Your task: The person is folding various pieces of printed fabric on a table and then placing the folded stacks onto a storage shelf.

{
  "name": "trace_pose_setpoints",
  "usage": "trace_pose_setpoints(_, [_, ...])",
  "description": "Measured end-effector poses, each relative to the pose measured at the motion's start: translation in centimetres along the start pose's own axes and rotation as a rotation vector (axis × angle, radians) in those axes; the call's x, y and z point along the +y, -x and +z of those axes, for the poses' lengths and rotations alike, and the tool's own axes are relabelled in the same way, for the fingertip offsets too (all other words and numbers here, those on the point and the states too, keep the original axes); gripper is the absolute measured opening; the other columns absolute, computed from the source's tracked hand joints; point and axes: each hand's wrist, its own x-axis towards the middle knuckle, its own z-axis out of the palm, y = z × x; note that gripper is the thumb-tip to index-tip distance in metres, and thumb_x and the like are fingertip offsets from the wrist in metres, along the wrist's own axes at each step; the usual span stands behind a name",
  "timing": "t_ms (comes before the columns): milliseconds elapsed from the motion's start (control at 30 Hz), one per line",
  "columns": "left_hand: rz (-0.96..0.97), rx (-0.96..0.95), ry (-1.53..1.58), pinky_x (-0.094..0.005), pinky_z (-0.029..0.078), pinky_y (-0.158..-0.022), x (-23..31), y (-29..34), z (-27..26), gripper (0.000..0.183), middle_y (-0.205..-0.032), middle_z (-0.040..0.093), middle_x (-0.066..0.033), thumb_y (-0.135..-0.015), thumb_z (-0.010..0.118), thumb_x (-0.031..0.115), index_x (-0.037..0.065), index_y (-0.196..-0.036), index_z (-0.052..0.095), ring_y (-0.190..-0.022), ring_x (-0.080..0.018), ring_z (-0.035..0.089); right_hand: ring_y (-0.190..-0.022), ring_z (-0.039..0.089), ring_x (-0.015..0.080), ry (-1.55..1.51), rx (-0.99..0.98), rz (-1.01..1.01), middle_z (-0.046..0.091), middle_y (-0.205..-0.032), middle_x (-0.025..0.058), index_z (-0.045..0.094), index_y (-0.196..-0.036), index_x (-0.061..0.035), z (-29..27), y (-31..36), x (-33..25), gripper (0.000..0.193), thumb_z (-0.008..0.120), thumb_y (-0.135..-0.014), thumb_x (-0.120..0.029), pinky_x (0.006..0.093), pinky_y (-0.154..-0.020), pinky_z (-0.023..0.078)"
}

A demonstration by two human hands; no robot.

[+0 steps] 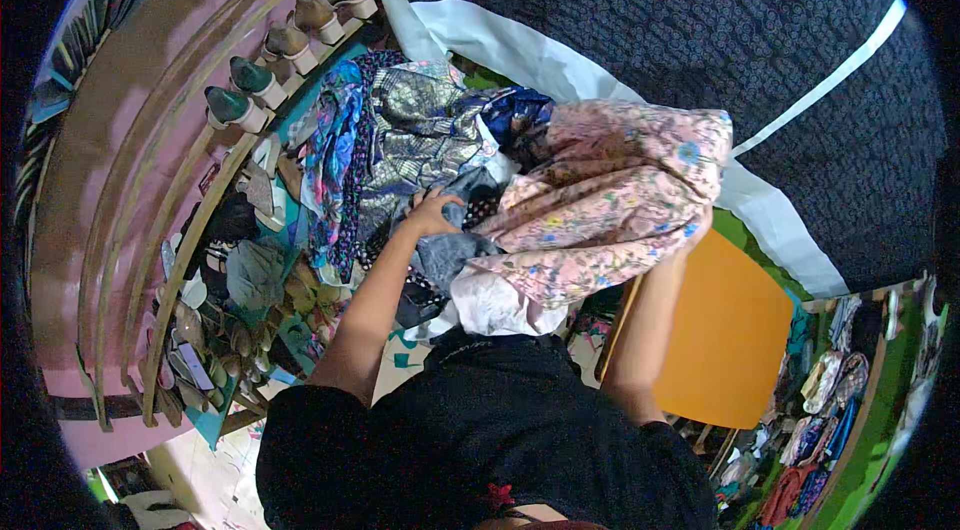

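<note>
A heap of clothes lies in front of me. My left hand [432,214] is closed on a grey garment [448,255] in the middle of it, its fingers bent into the cloth. A pink floral garment [610,200] spreads over the right side, lifted by my right forearm. My right hand passes beneath that cloth at its right edge, so its fingers are hidden. Beyond the left hand lies a shiny silver-grey patterned garment [415,125], with a blue floral one [338,165] to its left. A white cloth [497,302] bunches close to my body.
Wooden rails [190,230] on the left carry a row of shoes [290,42], with more shoes and cloth below. A smooth orange panel [725,325] stands at the right. Dark patterned fabric with a white border [540,50] hangs at the back. Folded clothes [825,410] fill a green shelf at the lower right.
</note>
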Motion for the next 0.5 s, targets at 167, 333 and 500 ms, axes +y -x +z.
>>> trace_pose_setpoints(167, [-0.04, 0.136, -0.054, -0.0559, 0.022, -0.091, 2.0, 0.9, 0.1, 0.051, -0.132, 0.032, -0.0046, -0.051, 0.074, 0.016, 0.03, -0.097, 0.056, -0.123, -0.035, 0.022, -0.106, 0.047, 0.0323, 0.023, 0.064, -0.002, 0.047, -0.119, 0.0177, 0.042, -0.12, -0.0002, -1.1, -0.1, -0.9, 0.047, 0.027, -0.087, -0.031, 0.0448, -0.092, 0.038])
trace_pose_setpoints(333, [0.128, 0.376, -0.299, -0.0531, 0.019, -0.094, 5.9, 2.6, 0.5, 0.049, -0.123, 0.037, -0.0084, -0.054, 0.07, 0.016, 0.021, -0.101, 0.055, -0.121, -0.0345, 0.023, -0.099, 0.052, 0.0285, -0.042, -0.256, 0.159, 0.051, -0.112, 0.0156, 0.043, -0.118, -0.0003, -9.9, -0.8, 5.4, 0.05, 0.032, -0.087, -0.038, 0.0413, -0.086, 0.043])
trace_pose_setpoints(500, [0.149, 0.499, -0.302, -0.0563, 0.019, -0.093, 5.8, 2.4, 1.8, 0.06, -0.129, 0.03, -0.0072, -0.054, 0.074, 0.03, 0.021, -0.109, 0.052, -0.121, -0.0369, 0.02, -0.1, 0.05, 0.024, 0.339, -0.057, 0.389, 0.048, -0.115, 0.0151, 0.04, -0.121, 0.0004, -16.6, 1.6, 10.9, 0.049, 0.035, -0.088, -0.035, 0.0355, -0.085, 0.044])
